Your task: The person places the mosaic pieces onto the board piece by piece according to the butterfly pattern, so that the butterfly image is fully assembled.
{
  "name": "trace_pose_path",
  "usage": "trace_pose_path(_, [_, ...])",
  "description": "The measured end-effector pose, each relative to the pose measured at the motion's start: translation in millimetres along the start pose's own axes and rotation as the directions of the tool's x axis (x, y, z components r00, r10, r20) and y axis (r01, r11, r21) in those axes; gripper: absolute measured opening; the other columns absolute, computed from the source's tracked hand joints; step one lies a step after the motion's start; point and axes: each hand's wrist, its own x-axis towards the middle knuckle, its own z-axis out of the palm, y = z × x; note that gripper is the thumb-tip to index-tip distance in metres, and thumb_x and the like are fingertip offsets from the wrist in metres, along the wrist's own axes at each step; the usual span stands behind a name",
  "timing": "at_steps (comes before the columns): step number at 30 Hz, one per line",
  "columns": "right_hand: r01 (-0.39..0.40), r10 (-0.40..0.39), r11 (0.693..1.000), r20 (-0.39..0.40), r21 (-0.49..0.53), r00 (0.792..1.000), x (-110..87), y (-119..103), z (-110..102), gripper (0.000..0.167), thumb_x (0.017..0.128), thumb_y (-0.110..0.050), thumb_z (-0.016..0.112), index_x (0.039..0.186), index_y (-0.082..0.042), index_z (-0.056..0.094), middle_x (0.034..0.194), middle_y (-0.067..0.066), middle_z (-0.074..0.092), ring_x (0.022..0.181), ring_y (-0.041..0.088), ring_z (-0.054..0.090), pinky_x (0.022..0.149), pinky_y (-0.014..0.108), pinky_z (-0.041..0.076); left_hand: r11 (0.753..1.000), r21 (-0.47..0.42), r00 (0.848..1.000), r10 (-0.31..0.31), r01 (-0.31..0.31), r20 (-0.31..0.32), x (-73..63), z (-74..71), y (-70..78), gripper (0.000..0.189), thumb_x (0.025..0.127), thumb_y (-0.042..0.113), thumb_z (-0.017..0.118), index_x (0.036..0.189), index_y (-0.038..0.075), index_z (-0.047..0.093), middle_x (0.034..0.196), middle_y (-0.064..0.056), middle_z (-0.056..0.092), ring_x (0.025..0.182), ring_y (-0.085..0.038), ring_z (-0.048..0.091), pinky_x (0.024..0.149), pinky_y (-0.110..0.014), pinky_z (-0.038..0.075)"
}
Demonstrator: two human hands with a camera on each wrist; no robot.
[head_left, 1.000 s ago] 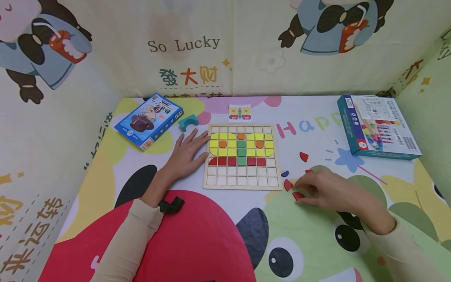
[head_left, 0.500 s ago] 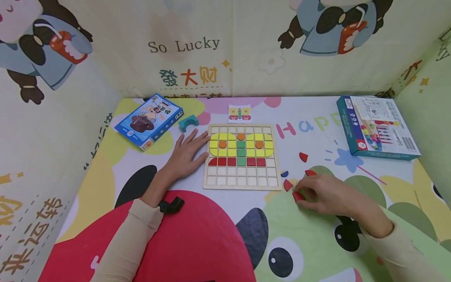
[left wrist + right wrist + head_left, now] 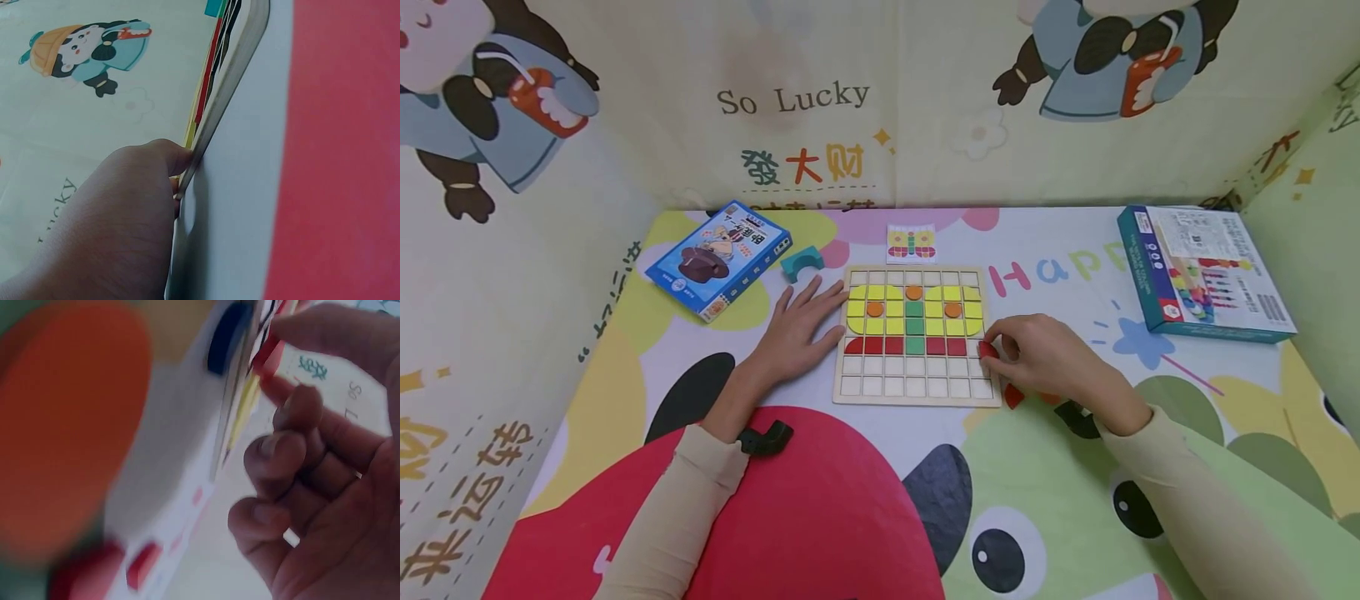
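My right hand (image 3: 1052,358) pinches a red quarter-round tile (image 3: 987,350) between thumb and fingertips at the right end of the board's red row. In the right wrist view the tile (image 3: 269,355) shows at the fingertips, with the other fingers curled. The wooden grid board (image 3: 914,386) carries yellow, orange, green and red tiles in a butterfly-like pattern; its lower cells are bare. My left hand (image 3: 797,329) lies with fingers spread, touching the board's left edge. In the left wrist view its thumb meets the board's side (image 3: 228,87).
A butterfly picture card (image 3: 912,243) lies behind the board. Further left are a teal arch block (image 3: 802,262) and a blue box (image 3: 718,258); a teal-and-white box (image 3: 1213,271) is at far right. A loose red tile (image 3: 1013,396) lies beside the board, partly by my right hand.
My right hand has taken a red tile from the loose ones and carried it left and away from me to the board's right edge. The left hand stays put.
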Motion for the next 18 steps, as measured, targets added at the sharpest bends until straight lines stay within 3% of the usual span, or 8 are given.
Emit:
trace_pose_path(5, [-0.017, 0.017, 1.0, 0.006, 0.01, 1.0, 8.6, -2.0, 6.2, 0.033, 0.091, -0.031, 0.084, 0.116, -0.009, 0.079, 0.065, -0.003, 0.053, 0.062, 0.012, 0.047, 0.057, 0.025, 0.037, 1.0, 0.001, 1.0, 0.005, -0.005, 0.002, 0.3, -1.9, 0.9, 0.071, 0.103, 0.053, 0.055, 0.166, 0.028, 0.037, 0.177, 0.005, 0.028, 0.17, -0.029, 0.008, 0.134, -0.067, 0.001])
trace_pose_path(12, [-0.038, 0.038, 0.999, -0.017, -0.011, 0.999, 6.1, -3.7, 6.6, 0.03, 0.092, -0.034, 0.084, 0.111, -0.011, 0.081, 0.066, -0.002, 0.053, 0.061, 0.013, 0.045, 0.057, 0.026, 0.036, 1.0, 0.001, 1.0, 0.006, -0.006, -0.004, 0.4, -2.9, 1.1, 0.07, 0.103, 0.051, 0.055, 0.167, 0.028, 0.037, 0.177, 0.005, 0.029, 0.169, -0.03, 0.009, 0.134, -0.066, 0.002])
trace_pose_path(18, [0.003, -0.003, 1.0, -0.022, 0.008, 1.0, 2.6, -3.2, 7.8, 0.024, 0.095, -0.026, 0.081, 0.112, -0.009, 0.082, 0.071, -0.003, 0.062, 0.064, 0.011, 0.049, 0.059, 0.026, 0.041, 1.0, -0.001, 1.0, 0.007, -0.007, 0.0, -0.7, -1.9, 1.1, 0.07, 0.103, 0.051, 0.055, 0.167, 0.029, 0.036, 0.177, 0.005, 0.029, 0.169, -0.029, 0.01, 0.134, -0.066, 0.002])
